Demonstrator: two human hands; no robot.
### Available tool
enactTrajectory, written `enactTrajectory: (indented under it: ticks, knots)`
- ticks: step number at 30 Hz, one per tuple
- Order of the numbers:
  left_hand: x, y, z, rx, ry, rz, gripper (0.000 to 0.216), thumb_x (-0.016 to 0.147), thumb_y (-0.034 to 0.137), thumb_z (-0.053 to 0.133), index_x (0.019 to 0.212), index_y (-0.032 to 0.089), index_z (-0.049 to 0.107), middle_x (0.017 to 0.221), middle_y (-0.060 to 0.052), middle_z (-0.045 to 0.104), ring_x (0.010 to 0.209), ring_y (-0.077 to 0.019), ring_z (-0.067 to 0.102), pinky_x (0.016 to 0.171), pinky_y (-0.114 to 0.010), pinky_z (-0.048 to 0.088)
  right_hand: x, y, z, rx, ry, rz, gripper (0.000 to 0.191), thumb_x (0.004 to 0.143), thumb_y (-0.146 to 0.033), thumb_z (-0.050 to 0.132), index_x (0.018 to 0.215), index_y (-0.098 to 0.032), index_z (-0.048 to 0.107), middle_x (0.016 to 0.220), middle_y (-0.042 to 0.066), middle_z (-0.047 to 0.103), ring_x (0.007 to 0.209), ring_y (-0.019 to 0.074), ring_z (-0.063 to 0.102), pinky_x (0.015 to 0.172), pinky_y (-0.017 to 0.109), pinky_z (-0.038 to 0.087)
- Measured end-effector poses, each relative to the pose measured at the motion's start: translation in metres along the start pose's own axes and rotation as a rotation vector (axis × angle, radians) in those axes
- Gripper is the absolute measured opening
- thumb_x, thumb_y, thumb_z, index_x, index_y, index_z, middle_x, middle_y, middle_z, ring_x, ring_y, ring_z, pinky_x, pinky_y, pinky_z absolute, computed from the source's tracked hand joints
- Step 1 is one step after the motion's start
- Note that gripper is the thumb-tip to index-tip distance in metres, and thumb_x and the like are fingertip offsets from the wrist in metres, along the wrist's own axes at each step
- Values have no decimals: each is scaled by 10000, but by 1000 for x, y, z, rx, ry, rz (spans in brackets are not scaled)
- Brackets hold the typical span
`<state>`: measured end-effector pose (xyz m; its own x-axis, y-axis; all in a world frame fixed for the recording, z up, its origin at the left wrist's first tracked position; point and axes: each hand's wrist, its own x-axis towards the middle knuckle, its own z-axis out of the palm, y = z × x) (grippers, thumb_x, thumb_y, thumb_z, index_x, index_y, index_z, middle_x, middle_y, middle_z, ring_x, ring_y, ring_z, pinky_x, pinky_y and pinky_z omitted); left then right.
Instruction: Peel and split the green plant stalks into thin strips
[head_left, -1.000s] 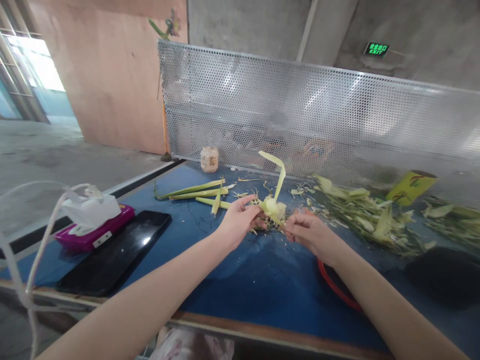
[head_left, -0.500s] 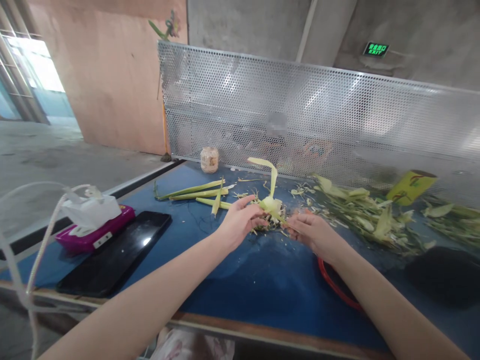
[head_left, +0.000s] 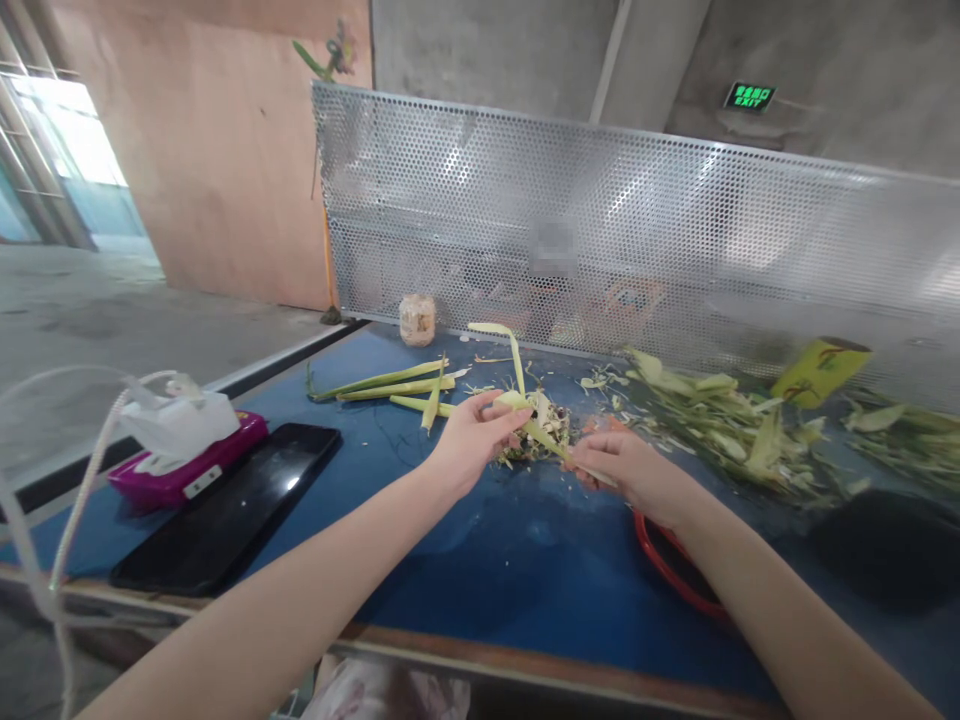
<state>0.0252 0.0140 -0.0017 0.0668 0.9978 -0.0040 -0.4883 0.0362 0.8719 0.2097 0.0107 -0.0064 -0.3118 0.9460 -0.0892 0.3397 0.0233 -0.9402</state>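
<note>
My left hand (head_left: pixel 480 440) is closed on a pale yellow-green leafy stalk (head_left: pixel 545 437), pinching it between thumb and fingers. One long leaf blade (head_left: pixel 516 358) of it rises past the fingers and bends over to the left. The stalk's lower end runs down to the right, where my right hand (head_left: pixel 611 462) grips it with bent fingers. A heap of plant scraps (head_left: pixel 551 412) lies on the blue tabletop (head_left: pixel 480 560) behind the stalk. Under my right forearm, a red-rimmed round container (head_left: pixel 660 560) is partly hidden.
Several green stalks (head_left: pixel 397 388) lie left of the scraps. A leaf pile (head_left: pixel 720 430) and a yellow cylinder (head_left: pixel 821 372) are at the right. A black phone (head_left: pixel 232 510), a purple power strip (head_left: pixel 187 470) and a wrapped jar-like object (head_left: pixel 417 320) stand left. A perforated metal screen (head_left: pixel 600 220) bounds the back.
The leaf blade has swung left and lower, and the leafy part now lies within my left fingers. My right hand has barely moved; the stalk's end now shows beyond its fingers.
</note>
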Motion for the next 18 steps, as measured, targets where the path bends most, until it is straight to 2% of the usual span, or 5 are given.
enactTrajectory:
  ticks: [7,8,11,13,18]
  knots:
    - [-2,0,-2,122,-59,24,583,598,132,716,1109,56,444,642,-13,615,436,-56,498,431,-195,370,-6,-8,-3,-203,-228,-21,297,733,-445,533,741,-177,661,721,35,640,626,127,540,590,238,400]
    - [-3,-1,-2,158,-89,36,610,600,143,715,1132,54,430,625,2,603,407,-47,474,420,-196,358,-7,-10,-3,-248,-183,-50,299,740,-445,521,718,-178,652,728,37,642,640,135,546,613,247,408]
    - [-6,-2,-2,274,-225,44,672,615,179,707,1196,60,390,601,25,586,375,-41,450,425,-204,355,-7,-16,-2,-335,171,-195,286,745,-431,499,669,-178,608,695,35,627,653,151,553,644,265,418]
    - [-7,-4,-2,327,-333,21,718,612,192,708,1229,71,363,614,18,595,380,-50,461,435,-214,367,-7,-20,-2,-318,323,-257,272,745,-421,485,708,-179,603,722,41,634,683,163,567,654,272,428]
    - [-9,-10,-4,414,-439,10,817,585,211,723,1282,102,311,618,19,589,387,-64,465,425,-218,366,-6,-17,1,-297,173,-269,213,707,-384,551,742,-183,612,760,29,649,706,163,589,667,269,451]
